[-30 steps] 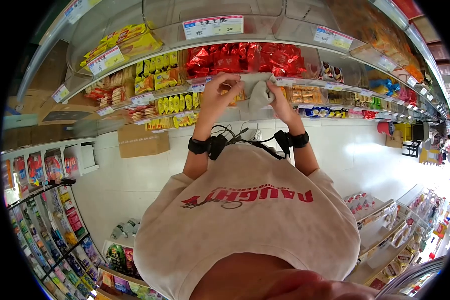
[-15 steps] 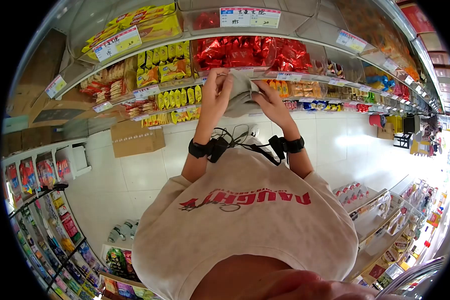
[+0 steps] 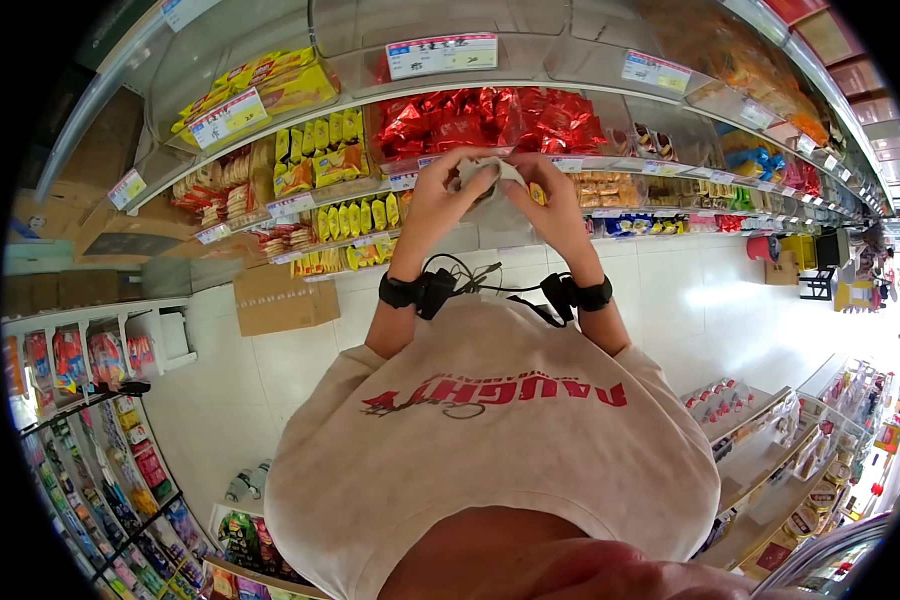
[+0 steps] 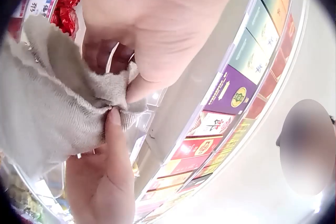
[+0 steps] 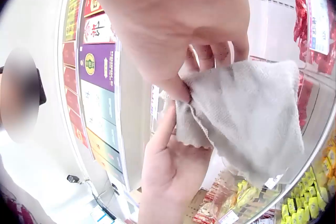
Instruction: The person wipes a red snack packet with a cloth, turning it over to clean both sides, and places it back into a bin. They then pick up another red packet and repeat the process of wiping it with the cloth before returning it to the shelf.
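Observation:
A light grey cloth with a wavy stitched edge hangs between both hands, in front of the snack shelf. My left hand pinches its bunched edge between thumb and fingers. From the other side my right hand pinches the same edge, the two thumbs close together. In the left wrist view the cloth falls in folds, its upper edge gaping. Red foil-wrapped packets lie in a clear bin just beyond the hands.
Yellow snack packets fill bins to the left, with price tags along the shelf fronts. A cardboard box stands on the floor at left. Coloured boxes line a higher shelf. Black cables run between the wrist straps.
The cloth, stretched between the hands earlier, is now gathered closer. My right hand has shifted in toward the left hand and turned its grip. The head view has tilted slightly.

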Demonstrator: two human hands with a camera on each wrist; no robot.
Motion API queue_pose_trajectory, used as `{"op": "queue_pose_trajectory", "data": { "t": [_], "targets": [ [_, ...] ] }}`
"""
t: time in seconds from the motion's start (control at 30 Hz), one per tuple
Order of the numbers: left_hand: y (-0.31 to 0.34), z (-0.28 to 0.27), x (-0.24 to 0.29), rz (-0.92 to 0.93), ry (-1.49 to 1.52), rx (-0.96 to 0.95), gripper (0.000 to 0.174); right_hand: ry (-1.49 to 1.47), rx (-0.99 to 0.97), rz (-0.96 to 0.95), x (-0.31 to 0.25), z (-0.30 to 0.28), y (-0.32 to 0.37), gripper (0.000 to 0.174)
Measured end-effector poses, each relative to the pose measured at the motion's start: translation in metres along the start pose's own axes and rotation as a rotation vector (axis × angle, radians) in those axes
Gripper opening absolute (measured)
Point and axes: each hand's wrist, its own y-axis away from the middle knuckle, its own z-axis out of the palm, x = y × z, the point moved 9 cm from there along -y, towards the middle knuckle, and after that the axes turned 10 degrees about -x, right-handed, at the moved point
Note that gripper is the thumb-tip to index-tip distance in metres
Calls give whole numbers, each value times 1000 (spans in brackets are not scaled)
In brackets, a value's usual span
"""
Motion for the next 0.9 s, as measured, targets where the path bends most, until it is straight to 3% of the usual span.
{"op": "queue_pose_trajectory", "data": {
  "t": [0.07,0.13,0.23,0.33,0.43,0.63,0.73,0.83,0.9],
  "targets": [
    [-7,3,-12,-100,-181,-24,28,174,144,-36,-12,-23,6,27],
    [-15,20,-11,-33,-162,-8,25,498,357,-36,-18,-46,21,25],
    [-20,44,5,-33,-165,-17,22,301,196,157,16,-49,24,29],
    [-24,53,6,0,-153,15,22,78,128,105,28,-47,28,31],
    [-26,51,1,-11,-130,79,22,154,180,-9,24,-58,35,29],
    [-26,41,1,-35,-109,160,25,228,107,47,61,-73,48,23],
    [-28,33,2,36,-130,187,26,178,210,-8,59,-86,50,18],
    [-28,24,3,103,-202,232,30,74,231,175,60,-101,52,14],
    [-26,18,2,101,-293,273,32,95,272,179,54,-110,54,12]
  ]
}}
